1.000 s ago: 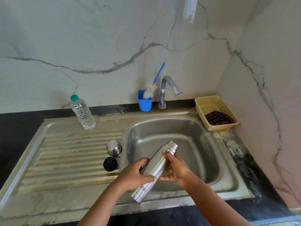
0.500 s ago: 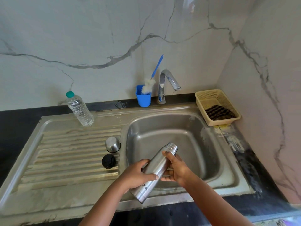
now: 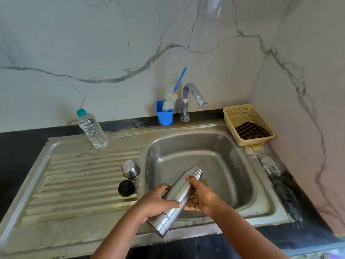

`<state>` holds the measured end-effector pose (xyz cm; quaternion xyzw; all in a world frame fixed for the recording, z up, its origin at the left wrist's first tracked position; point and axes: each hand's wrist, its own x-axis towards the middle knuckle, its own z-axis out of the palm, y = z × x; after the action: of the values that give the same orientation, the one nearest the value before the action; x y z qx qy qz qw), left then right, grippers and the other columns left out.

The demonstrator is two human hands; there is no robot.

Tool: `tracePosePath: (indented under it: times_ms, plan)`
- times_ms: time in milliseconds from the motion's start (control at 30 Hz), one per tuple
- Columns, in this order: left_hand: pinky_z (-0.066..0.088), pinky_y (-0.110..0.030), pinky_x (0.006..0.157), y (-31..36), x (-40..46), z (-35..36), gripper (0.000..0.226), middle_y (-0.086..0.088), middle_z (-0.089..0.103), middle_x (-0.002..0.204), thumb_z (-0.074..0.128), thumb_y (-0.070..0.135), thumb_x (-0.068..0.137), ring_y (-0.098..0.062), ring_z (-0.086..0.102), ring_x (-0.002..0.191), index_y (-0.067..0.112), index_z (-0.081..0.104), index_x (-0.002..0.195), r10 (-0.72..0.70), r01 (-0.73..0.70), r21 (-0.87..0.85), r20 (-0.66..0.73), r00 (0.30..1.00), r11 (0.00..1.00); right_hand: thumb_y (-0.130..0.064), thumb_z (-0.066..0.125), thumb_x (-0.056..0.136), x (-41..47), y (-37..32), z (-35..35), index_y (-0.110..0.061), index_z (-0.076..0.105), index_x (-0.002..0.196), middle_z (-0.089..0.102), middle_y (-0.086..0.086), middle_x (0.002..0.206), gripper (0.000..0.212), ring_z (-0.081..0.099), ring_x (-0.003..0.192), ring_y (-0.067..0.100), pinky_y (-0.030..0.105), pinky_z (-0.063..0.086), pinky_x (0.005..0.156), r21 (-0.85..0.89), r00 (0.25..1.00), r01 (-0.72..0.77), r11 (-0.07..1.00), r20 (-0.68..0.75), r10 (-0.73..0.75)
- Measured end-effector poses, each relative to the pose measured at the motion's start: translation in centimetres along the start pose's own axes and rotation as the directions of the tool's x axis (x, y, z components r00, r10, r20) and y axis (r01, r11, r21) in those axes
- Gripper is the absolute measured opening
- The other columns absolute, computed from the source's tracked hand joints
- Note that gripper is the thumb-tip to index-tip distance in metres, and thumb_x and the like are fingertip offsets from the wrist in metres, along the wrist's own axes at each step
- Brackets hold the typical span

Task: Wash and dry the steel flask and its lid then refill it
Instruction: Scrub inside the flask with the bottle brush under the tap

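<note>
Below me, my left hand (image 3: 155, 201) wraps its fingers and thumb round the lower body of the steel flask (image 3: 175, 200), and my right hand (image 3: 202, 198) grips the flask just under its threaded neck, thumb on top and fingers curled beneath. I hold the flask tilted over the near edge of the sink (image 3: 261, 200) basin, its open mouth pointing up and away toward the far right, its base toward me. On the ribbed draining board (image 3: 78, 184) to the left, just beside the basin, stand the steel cup lid (image 3: 130, 168) and, nearer me, the black stopper (image 3: 126, 188), close together, neither in a hand. Farther back on the board stands a clear plastic water bottle (image 3: 92, 128) with a green cap. Behind the basin is a blue cup (image 3: 164, 115) holding a bottle brush (image 3: 174, 93), next to the chrome tap (image 3: 190, 99). At the right corner sits a cream basket (image 3: 233, 113) with a dark striped cloth (image 3: 251, 130) in it.
</note>
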<state>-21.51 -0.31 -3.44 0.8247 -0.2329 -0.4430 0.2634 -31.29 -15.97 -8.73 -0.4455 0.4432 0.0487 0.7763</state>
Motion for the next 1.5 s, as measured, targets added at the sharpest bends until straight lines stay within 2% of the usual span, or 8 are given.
tracePosePath:
  times_ms: [167,500,667,867,967,1200,1367,1500]
  plan:
    - [0.053,-0.026,0.081,0.3,-0.1,-0.5,0.062,0.010,0.062,0.112,0.075,0.054,0.077,-0.008,0.063,0.096,0.034,0.051,0.130,-0.025,0.024,0.040,0.024,0.999,0.999,-0.050,0.064,0.088,-0.1,-0.2,0.1,-0.013,0.054,0.119,0.067,0.020,0.109,0.049,0.072,0.079,0.031,0.035,0.057,0.059,-0.021,1.000,-0.030,0.999,0.004,0.030]
    - [0.052,-0.020,0.073,1.3,-0.8,-2.0,0.055,0.010,0.063,0.107,0.068,0.056,0.084,-0.006,0.065,0.094,0.036,0.049,0.131,-0.055,0.056,-0.004,0.131,0.990,0.998,-0.056,0.060,0.089,0.0,0.2,0.0,-0.004,0.057,0.115,0.067,0.019,0.103,0.059,0.070,0.079,0.029,0.033,0.057,0.059,-0.029,0.996,-0.087,0.996,-0.007,0.087]
    - [0.053,-0.034,0.098,1.7,-0.9,-2.9,0.047,0.008,0.062,0.117,0.063,0.060,0.086,-0.010,0.064,0.105,0.040,0.051,0.127,-0.050,0.062,-0.072,0.160,0.986,0.995,-0.061,0.063,0.083,0.3,0.2,-0.3,-0.003,0.059,0.115,0.067,0.020,0.102,0.067,0.068,0.078,0.028,0.030,0.055,0.058,0.006,0.998,-0.063,0.998,-0.028,0.063]
    - [0.051,-0.025,0.080,2.1,-1.0,-3.2,0.039,0.008,0.064,0.118,0.056,0.063,0.089,-0.009,0.064,0.102,0.041,0.057,0.121,-0.036,0.064,-0.168,0.167,0.985,0.984,-0.063,0.064,0.080,0.2,0.3,-0.7,0.002,0.060,0.111,0.068,0.018,0.089,0.072,0.068,0.072,0.026,0.030,0.056,0.056,0.047,0.996,-0.071,0.996,-0.048,0.073]
    - [0.052,-0.021,0.068,2.2,-1.2,-3.2,0.037,-0.007,0.067,0.118,0.054,0.058,0.092,-0.012,0.066,0.088,0.037,0.059,0.122,-0.028,0.076,-0.257,0.187,0.982,0.963,-0.063,0.065,0.080,0.3,0.6,-1.2,0.004,0.062,0.109,0.070,0.016,0.081,0.074,0.068,0.067,0.025,0.031,0.056,0.055,0.085,0.995,-0.081,0.993,-0.043,0.085]
    - [0.053,-0.025,0.063,2.1,-0.9,-2.4,0.037,-0.007,0.072,0.105,0.055,0.056,0.093,-0.015,0.068,0.082,0.032,0.061,0.121,-0.016,0.088,-0.356,0.201,0.979,0.930,-0.059,0.063,0.085,0.7,1.4,-1.8,0.005,0.063,0.106,0.070,0.016,0.071,0.068,0.068,0.059,0.024,0.031,0.057,0.048,0.165,0.991,-0.115,0.980,-0.046,0.124]
    - [0.061,-0.039,0.084,2.4,-1.1,-2.1,0.041,-0.012,0.072,0.115,0.052,0.058,0.094,-0.029,0.070,0.106,0.029,0.062,0.121,-0.020,0.096,-0.393,0.191,0.981,0.914,-0.058,0.062,0.086,0.9,1.3,-2.2,0.005,0.064,0.103,0.070,0.016,0.069,0.065,0.068,0.058,0.024,0.032,0.057,0.048,0.189,0.988,-0.130,0.973,-0.057,0.143]
    - [0.059,-0.045,0.090,2.6,-1.1,-1.9,0.042,-0.014,0.071,0.116,0.051,0.059,0.093,-0.031,0.069,0.107,0.029,0.062,0.120,-0.015,0.098,-0.432,0.192,0.981,0.896,-0.059,0.065,0.084,1.3,1.2,-2.5,0.005,0.064,0.109,0.070,0.017,0.074,0.069,0.069,0.060,0.025,0.033,0.057,0.049,0.192,0.986,-0.141,0.971,-0.063,0.156]
